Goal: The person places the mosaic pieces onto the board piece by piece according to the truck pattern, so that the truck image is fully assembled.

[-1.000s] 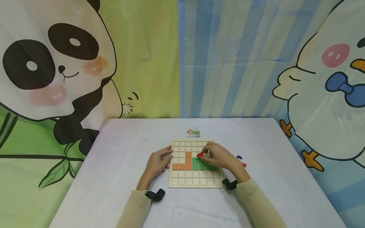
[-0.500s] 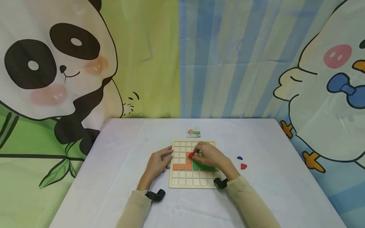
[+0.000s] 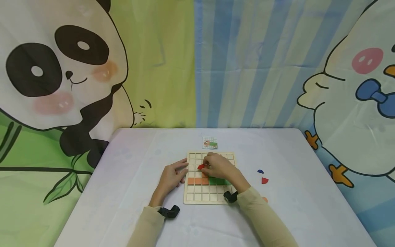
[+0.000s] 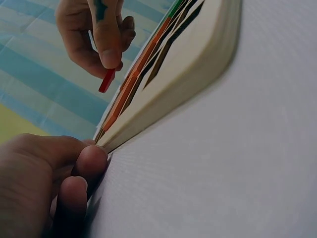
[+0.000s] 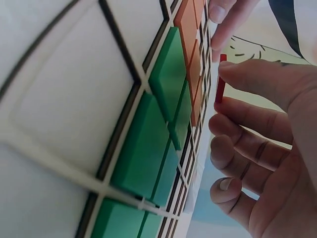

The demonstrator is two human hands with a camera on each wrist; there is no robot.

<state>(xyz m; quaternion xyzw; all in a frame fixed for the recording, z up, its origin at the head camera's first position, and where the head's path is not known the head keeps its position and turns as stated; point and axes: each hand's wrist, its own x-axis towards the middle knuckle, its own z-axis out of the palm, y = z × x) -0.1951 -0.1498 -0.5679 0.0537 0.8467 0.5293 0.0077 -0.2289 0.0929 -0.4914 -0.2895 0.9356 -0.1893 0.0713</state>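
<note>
A wooden grid board [image 3: 194, 197] lies on the table, with orange tiles [image 3: 195, 181] and green tiles [image 3: 219, 181] set in its squares. My right hand [image 3: 220, 168] is over the board's left-middle squares. Thumb and index finger pinch a small red piece with a rounded edge [image 3: 201, 167]; in the right wrist view this red piece [image 5: 221, 82] shows edge-on, and the other fingers are loosely bent. At the board's left edge rests my left hand [image 3: 170, 175]. Its fingertips touch the board's rim in the left wrist view, fingers relaxed.
Behind the board lies a small card with a coloured grid picture [image 3: 210, 143]. To the right are a blue half-round piece [image 3: 260, 171], a red quarter-round piece [image 3: 264, 180] and an orange piece [image 3: 265, 199], partly behind the right sleeve. Printed curtains stand behind the table.
My right hand has moved left across the board with the red piece, from above the green tiles to the orange column. The left hand has stayed at the edge. The loose orange piece came into view.
</note>
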